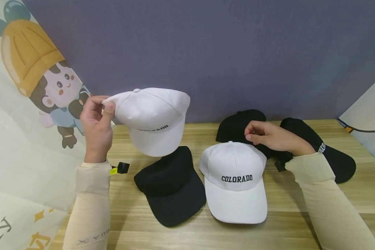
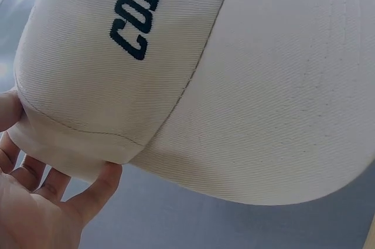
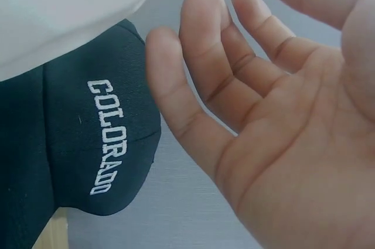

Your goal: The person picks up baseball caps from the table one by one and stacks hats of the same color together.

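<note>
In the head view, my left hand (image 1: 97, 126) pinches the left edge of a white cap (image 1: 153, 111), thumb on the near side. That cap is held above the table, brim tilted down; dark lettering shows on its front, also in the left wrist view on the white cap (image 2: 117, 85). My right hand (image 1: 276, 137), fingers loosely bent, holds nothing. It hovers beside a second white cap (image 1: 234, 163) reading COLORADO and partly hides a black cap (image 1: 237, 126) behind. In the right wrist view, a black cap (image 3: 117, 114) with white COLORADO lettering appears left of the fingers.
Another black cap (image 1: 172, 187) lies left of the white one on the wooden table (image 1: 300, 225). Past my right wrist lies a further black cap (image 1: 340, 165). A grey-blue wall (image 1: 206, 52) stands behind; a cartoon-printed sheet (image 1: 25, 149) borders the left.
</note>
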The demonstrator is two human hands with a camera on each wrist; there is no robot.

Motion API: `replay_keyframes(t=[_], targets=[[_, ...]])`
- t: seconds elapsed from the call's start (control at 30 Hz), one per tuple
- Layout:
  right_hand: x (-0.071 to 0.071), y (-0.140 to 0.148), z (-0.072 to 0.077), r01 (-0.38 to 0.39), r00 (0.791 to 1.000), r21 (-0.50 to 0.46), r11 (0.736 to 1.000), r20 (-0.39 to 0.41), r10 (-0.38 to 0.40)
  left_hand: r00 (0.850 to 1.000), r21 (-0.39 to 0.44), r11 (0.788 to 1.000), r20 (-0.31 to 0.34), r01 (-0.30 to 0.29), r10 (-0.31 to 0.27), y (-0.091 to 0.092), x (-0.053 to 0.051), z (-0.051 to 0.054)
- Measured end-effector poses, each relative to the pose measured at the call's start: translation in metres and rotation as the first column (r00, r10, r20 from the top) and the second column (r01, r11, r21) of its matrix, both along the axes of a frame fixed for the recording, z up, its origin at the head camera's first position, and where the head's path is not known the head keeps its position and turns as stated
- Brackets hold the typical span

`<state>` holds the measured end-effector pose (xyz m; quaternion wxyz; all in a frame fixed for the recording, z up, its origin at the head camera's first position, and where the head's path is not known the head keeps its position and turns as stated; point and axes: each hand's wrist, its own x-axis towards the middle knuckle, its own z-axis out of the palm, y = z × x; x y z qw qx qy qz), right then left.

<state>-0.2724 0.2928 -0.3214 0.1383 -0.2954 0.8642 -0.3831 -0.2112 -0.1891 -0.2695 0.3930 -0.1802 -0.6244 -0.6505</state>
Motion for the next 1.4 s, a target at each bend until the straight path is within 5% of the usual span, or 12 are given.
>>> replay_keyframes(t=[0.43,0.97,1.4], targets=[[0.006,-0.004,0.006,-0.030,0.999,-0.017,0.999,-0.030,0.029,0.983,0.071,0.981,-0.006,0.183,-0.183,0.018,0.005,0.000],[0.010,-0.010,0.006,-0.060,0.993,-0.012,0.998,-0.107,0.058,0.978,-0.081,0.977,0.084,0.196,-0.189,0.046,0.004,-0.013],[0.019,-0.016,0.015,-0.063,0.989,-0.004,0.998,-0.136,0.062,0.963,-0.110,0.964,0.151,0.243,-0.225,0.064,0.006,-0.018]])
